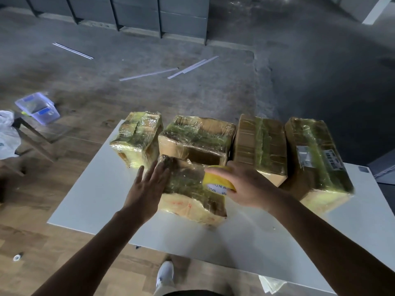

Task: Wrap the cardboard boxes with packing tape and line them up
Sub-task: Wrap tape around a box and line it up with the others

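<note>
The white desk (92, 193) is carrying five tape-wrapped cardboard boxes. Four are sitting in a row along its far side: leftmost box (136, 139), second box (198, 137), third box (260, 146), rightmost box (316, 159). The near box (188, 193) is lying just in front of the second.

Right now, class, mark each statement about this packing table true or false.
1. The right hand grips a yellow packing tape roll. True.
2. The left hand holds scissors. False: its straight fingers press the near box.
3. A far row of boxes, four in all, stands behind the near box. True.
4. The table is black. False: it is white.
</note>
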`<move>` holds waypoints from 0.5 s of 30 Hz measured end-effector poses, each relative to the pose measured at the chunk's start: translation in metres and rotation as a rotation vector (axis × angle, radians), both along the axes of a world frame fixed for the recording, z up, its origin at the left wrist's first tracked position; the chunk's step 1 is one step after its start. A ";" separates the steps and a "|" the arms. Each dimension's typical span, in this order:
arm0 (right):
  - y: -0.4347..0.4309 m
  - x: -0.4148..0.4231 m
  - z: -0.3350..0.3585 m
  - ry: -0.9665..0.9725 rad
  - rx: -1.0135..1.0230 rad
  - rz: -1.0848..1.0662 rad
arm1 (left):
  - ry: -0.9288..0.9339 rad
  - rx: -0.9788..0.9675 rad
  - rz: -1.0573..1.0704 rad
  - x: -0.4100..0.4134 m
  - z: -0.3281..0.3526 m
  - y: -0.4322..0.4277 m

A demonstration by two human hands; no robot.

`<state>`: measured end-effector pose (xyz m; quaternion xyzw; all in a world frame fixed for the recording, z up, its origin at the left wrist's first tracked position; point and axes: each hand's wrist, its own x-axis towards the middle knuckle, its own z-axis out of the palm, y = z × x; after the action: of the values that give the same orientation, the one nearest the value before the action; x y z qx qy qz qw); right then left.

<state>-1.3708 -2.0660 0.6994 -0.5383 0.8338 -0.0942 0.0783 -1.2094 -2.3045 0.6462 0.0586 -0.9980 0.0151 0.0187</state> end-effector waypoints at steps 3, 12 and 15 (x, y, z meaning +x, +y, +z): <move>-0.004 -0.004 -0.006 -0.038 -0.028 -0.063 | 0.087 0.064 -0.084 -0.008 -0.006 0.014; 0.000 0.012 -0.024 -0.178 -0.266 -0.149 | -0.024 -0.017 -0.111 -0.032 -0.027 0.028; 0.002 0.006 -0.013 -0.094 -0.174 -0.124 | -0.001 0.022 -0.109 -0.031 -0.025 0.029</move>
<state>-1.3650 -2.0636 0.6867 -0.4854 0.8495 -0.1961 0.0645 -1.2402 -2.2757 0.6215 0.0043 -0.9998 0.0033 0.0184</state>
